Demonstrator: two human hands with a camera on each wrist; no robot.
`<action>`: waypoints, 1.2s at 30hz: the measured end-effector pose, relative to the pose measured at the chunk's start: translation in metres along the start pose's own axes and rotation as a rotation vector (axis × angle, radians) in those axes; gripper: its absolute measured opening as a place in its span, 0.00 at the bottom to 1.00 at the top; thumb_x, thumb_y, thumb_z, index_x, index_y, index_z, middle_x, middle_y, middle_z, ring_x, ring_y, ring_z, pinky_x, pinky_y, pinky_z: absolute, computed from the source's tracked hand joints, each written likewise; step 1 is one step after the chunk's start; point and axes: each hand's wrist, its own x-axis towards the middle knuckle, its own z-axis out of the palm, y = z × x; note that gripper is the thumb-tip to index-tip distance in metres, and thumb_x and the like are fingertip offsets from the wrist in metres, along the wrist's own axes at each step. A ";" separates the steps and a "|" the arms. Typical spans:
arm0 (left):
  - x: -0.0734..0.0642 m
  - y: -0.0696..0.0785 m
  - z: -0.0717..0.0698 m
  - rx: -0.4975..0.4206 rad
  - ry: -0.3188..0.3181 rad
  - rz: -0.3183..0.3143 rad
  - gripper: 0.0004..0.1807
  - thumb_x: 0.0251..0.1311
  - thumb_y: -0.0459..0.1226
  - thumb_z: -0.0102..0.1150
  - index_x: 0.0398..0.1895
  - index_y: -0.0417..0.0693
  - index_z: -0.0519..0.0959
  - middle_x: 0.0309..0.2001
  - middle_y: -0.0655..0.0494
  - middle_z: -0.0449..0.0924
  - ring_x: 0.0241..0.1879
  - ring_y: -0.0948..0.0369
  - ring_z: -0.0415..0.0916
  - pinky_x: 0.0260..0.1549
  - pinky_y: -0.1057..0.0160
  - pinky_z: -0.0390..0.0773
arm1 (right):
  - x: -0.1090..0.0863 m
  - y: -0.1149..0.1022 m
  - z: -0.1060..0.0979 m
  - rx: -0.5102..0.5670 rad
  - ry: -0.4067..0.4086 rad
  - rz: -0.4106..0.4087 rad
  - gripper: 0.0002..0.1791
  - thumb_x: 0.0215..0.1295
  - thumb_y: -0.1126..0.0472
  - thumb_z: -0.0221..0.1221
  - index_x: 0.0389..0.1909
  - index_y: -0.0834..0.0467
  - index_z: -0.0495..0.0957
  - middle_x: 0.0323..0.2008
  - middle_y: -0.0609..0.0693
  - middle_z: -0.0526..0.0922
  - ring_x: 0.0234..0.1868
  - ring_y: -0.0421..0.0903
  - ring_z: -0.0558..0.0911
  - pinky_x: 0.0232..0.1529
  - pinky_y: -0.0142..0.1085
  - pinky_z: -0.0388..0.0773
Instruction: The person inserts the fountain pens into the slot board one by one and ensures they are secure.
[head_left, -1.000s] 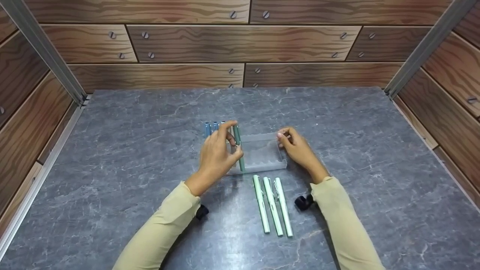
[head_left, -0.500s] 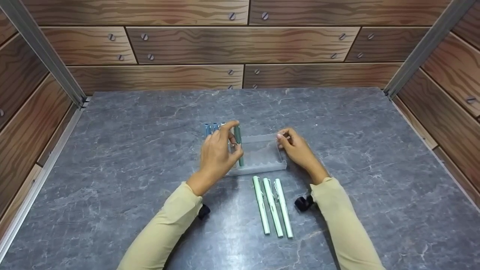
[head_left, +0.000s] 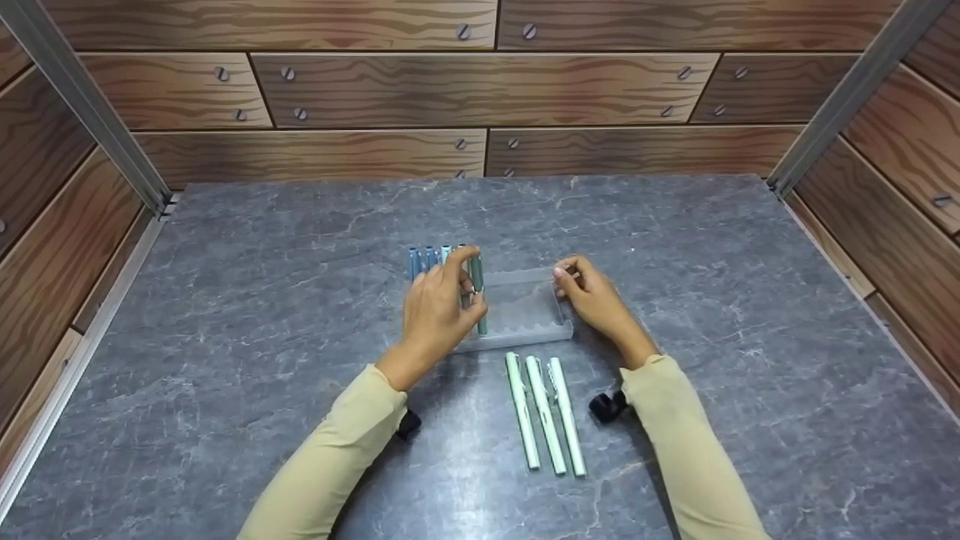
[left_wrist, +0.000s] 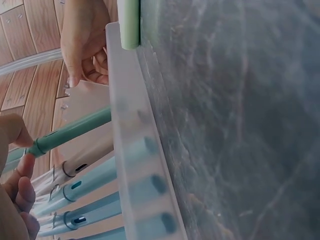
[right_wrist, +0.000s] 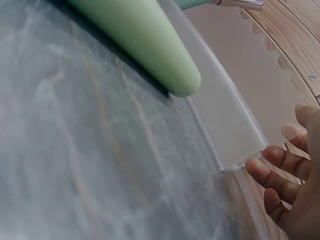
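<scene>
My left hand (head_left: 435,307) pinches a dark green pen (head_left: 477,274) between thumb and fingers, over a clear plastic pen tray (head_left: 525,335) with scalloped notches. In the left wrist view the green pen (left_wrist: 75,131) reaches down behind the tray's frosted front wall (left_wrist: 131,85). Beside it a brownish pen (left_wrist: 92,156), a light teal pen (left_wrist: 95,181) and blue pens (left_wrist: 97,210) lie in a row in the tray, partly hidden by the left hand in the head view. My right hand (head_left: 596,296) grips the tray's right side edge with thumb and fingertips.
Three pale green pens (head_left: 546,416) lie side by side on the grey marbled table (head_left: 262,300), in front of the tray and between the forearms. Wood-patterned panels (head_left: 487,90) stand at the back and sides.
The green pen's lower end has shifted back slightly, from over the tray's front wall to just behind it. The left hand has moved slightly rightward and down; the right hand stays on the tray.
</scene>
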 end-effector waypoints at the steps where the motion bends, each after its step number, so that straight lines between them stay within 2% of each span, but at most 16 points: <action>1: 0.000 0.000 0.000 0.000 -0.005 -0.002 0.32 0.45 0.33 0.66 0.57 0.53 0.66 0.26 0.59 0.78 0.23 0.61 0.71 0.25 0.63 0.65 | 0.002 0.005 0.000 -0.002 0.003 -0.004 0.13 0.74 0.60 0.49 0.48 0.67 0.70 0.39 0.63 0.78 0.39 0.58 0.82 0.44 0.39 0.79; 7: 0.000 -0.001 0.001 0.002 -0.016 -0.006 0.32 0.44 0.32 0.65 0.56 0.53 0.67 0.25 0.59 0.78 0.22 0.61 0.70 0.24 0.63 0.63 | 0.002 0.006 -0.001 -0.021 -0.004 -0.006 0.13 0.74 0.58 0.49 0.48 0.64 0.71 0.39 0.62 0.79 0.38 0.53 0.82 0.41 0.30 0.76; 15: 0.001 0.000 0.002 0.019 -0.018 -0.003 0.32 0.43 0.32 0.65 0.56 0.53 0.68 0.24 0.59 0.78 0.21 0.61 0.70 0.23 0.63 0.63 | -0.002 -0.004 0.000 -0.035 0.000 0.015 0.13 0.74 0.59 0.48 0.49 0.66 0.70 0.41 0.66 0.78 0.40 0.60 0.81 0.38 0.26 0.73; 22: 0.002 0.000 0.002 0.036 -0.072 -0.030 0.32 0.45 0.33 0.66 0.58 0.53 0.68 0.25 0.60 0.79 0.21 0.61 0.71 0.24 0.63 0.63 | -0.015 -0.037 -0.004 -0.029 -0.010 0.008 0.12 0.74 0.64 0.47 0.47 0.71 0.69 0.41 0.70 0.77 0.42 0.65 0.80 0.43 0.36 0.77; 30: 0.004 0.002 0.000 0.048 -0.147 -0.073 0.33 0.48 0.35 0.65 0.60 0.54 0.67 0.26 0.60 0.79 0.21 0.61 0.71 0.24 0.63 0.63 | -0.017 -0.040 -0.004 -0.014 -0.010 0.008 0.12 0.74 0.64 0.48 0.47 0.70 0.69 0.41 0.69 0.77 0.42 0.66 0.80 0.47 0.47 0.78; 36: 0.008 0.005 -0.003 0.060 -0.215 -0.097 0.31 0.52 0.36 0.64 0.62 0.55 0.68 0.26 0.61 0.78 0.22 0.61 0.69 0.23 0.63 0.64 | -0.016 -0.038 -0.004 -0.013 -0.017 0.017 0.12 0.74 0.64 0.48 0.47 0.70 0.69 0.41 0.66 0.77 0.42 0.66 0.80 0.46 0.43 0.78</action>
